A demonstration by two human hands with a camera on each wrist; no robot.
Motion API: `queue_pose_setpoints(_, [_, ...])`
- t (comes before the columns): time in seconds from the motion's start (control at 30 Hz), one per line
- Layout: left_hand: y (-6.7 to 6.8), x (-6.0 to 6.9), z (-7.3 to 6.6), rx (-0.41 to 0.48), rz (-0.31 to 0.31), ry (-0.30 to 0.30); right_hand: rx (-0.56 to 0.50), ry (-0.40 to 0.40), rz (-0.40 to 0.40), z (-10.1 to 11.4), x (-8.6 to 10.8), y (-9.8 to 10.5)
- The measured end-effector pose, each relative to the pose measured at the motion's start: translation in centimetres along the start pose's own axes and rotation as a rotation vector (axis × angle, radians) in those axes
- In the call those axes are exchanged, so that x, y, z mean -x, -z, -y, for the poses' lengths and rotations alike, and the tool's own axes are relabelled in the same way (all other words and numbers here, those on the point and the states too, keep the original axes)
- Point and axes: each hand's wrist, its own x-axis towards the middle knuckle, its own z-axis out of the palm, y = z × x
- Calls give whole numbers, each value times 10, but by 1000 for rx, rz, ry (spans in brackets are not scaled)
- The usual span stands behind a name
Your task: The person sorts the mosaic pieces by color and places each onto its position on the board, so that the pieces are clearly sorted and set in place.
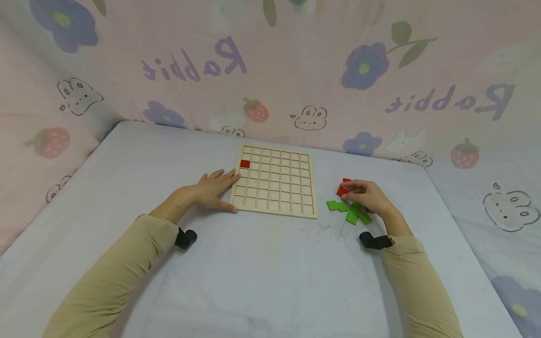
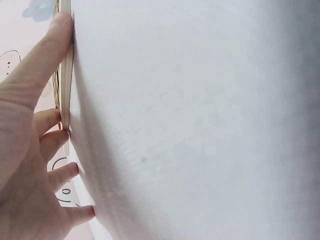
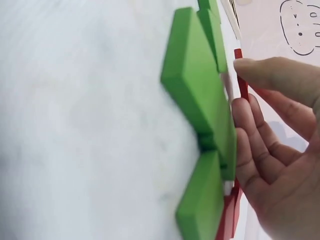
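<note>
A wooden grid board (image 1: 275, 184) lies flat on the table, with one red square tile (image 1: 244, 164) in a cell of its leftmost column. My left hand (image 1: 211, 191) is spread at the board's left side, thumb and index fingertip touching its edge. To the right of the board, my right hand (image 1: 368, 195) pinches a red tile (image 3: 241, 82) between thumb and fingers. Just under that hand lies a loose heap of green tiles (image 1: 351, 217). More red tiles (image 3: 229, 215) show beside the green ones, partly hidden by the hand.
A white cloth covers the table (image 1: 270, 277). Behind it hangs a pink printed curtain (image 1: 279, 70) with rabbits and flowers. A black wrist camera (image 1: 186, 238) sits on the left wrist and another black camera (image 1: 374, 241) on the right.
</note>
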Motion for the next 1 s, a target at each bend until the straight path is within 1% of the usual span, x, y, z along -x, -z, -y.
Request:
queue_pose_setpoints(0.4, [1,1,-3,-7,-2,0,-24,6,-19,7,-7,-5])
queue_pose_setpoints(0.9, [0,0,-2,-8,4,8,-55,5,-1,21,-14,-12])
queue_pose_setpoints(1.0, [1,1,-3,-6,4,12,-61,16,2,23,-15,-13])
